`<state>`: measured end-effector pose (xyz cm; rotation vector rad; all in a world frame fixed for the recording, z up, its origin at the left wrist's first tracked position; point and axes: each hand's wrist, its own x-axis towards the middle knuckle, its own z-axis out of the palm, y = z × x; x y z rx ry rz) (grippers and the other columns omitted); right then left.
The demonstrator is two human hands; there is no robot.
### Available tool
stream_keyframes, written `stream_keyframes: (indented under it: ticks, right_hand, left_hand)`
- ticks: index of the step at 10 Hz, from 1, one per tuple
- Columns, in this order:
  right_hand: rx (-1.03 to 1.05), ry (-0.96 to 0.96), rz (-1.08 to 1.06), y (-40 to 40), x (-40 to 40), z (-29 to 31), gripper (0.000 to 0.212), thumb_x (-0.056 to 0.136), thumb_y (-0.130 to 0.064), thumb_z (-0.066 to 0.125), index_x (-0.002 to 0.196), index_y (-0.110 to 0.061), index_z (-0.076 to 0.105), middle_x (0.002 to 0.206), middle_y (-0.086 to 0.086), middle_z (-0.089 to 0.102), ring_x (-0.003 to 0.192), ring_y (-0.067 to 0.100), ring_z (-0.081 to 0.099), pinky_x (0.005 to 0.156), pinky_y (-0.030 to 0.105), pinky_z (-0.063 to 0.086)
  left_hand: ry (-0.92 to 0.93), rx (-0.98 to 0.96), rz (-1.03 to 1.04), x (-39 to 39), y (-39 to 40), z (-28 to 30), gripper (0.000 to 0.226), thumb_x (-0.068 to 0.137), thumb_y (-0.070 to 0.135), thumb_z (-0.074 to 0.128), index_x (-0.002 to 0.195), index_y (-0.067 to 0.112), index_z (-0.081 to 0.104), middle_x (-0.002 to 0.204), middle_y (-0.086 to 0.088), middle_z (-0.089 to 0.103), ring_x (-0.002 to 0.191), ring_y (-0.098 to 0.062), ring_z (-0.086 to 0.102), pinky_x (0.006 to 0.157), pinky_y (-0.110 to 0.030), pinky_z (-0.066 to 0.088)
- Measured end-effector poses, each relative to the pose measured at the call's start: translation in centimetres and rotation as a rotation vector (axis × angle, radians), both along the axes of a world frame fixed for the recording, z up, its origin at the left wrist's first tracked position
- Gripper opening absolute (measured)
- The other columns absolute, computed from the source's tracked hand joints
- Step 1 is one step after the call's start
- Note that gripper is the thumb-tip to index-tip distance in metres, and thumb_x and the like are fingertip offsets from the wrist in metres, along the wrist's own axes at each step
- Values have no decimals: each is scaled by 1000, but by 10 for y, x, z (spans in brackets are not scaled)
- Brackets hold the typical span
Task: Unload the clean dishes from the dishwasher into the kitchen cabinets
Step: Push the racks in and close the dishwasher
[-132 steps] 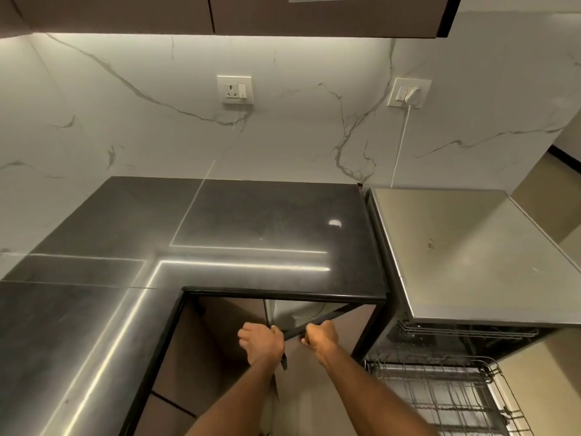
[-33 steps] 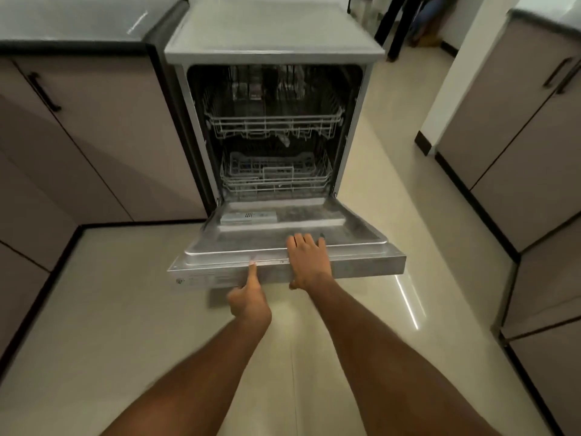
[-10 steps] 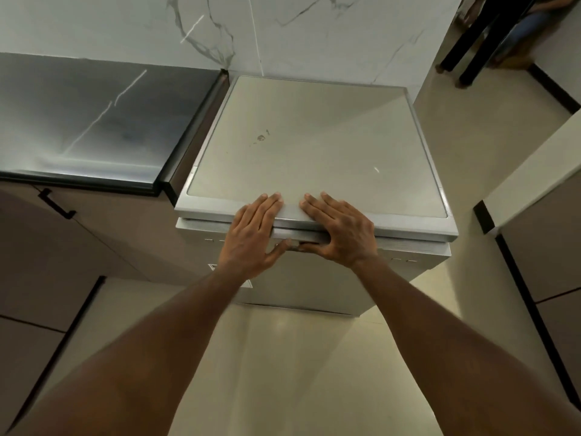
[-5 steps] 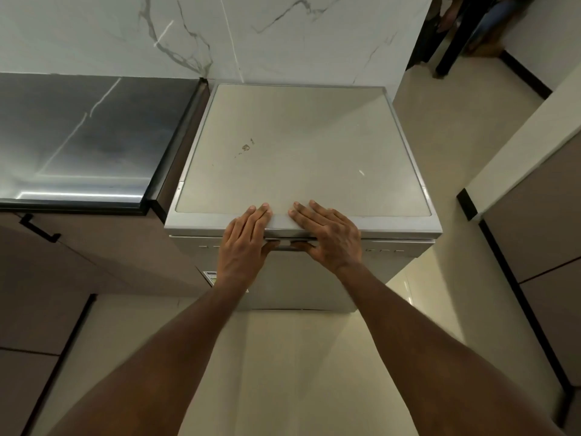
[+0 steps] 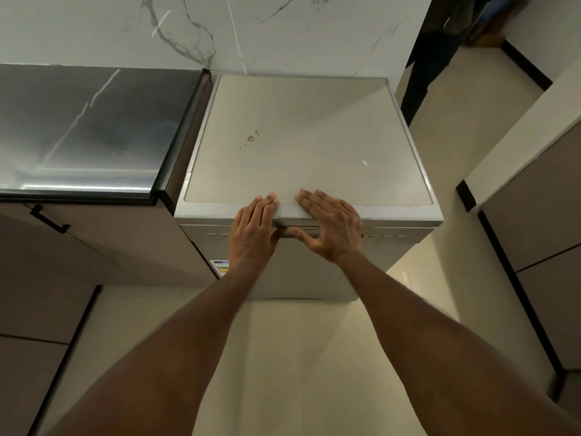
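Both hands, left hand [image 5: 253, 234] and right hand [image 5: 330, 225], flat, grip released, pressing dishwasher [image 5: 308, 146] front edge; counter [image 5: 88, 130] at nine o'clock.

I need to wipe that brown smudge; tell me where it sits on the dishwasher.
In the head view, the brown smudge is on the dishwasher's top panel, left of centre, beyond the left hand and nearer the dark countertop.

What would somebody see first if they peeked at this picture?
Two bare hands, the left hand and right hand, lie flat side by side on the front edge of a silver box-shaped dishwasher with its door shut. Left of it runs a shiny dark stone countertop, below a white marble wall.
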<state>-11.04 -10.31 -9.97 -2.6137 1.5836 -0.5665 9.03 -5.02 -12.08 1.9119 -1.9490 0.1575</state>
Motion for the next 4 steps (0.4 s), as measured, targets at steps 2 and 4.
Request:
stream_keyframes:
  ticks: [2,4]
  right_hand:
    - [275,-64,17,1,-5,25,99,86,-92,23,166,-35,13,173,-11,16,157,12,22,126,45,23]
    - [331,-230,-115,-10,2,61,94,91,-86,36,164,-34,9,172,-16,0,155,21,20,115,56,38]
  left_hand:
    - [-65,75,-42,1,3,31,68,95,55,58,148,17,41,142,0,51,130,-22,48,110,-38,42]
    - [-96,150,-158,18,-13,79,62,99,51,52,152,23,37,151,2,48,138,-21,46,110,-40,43]
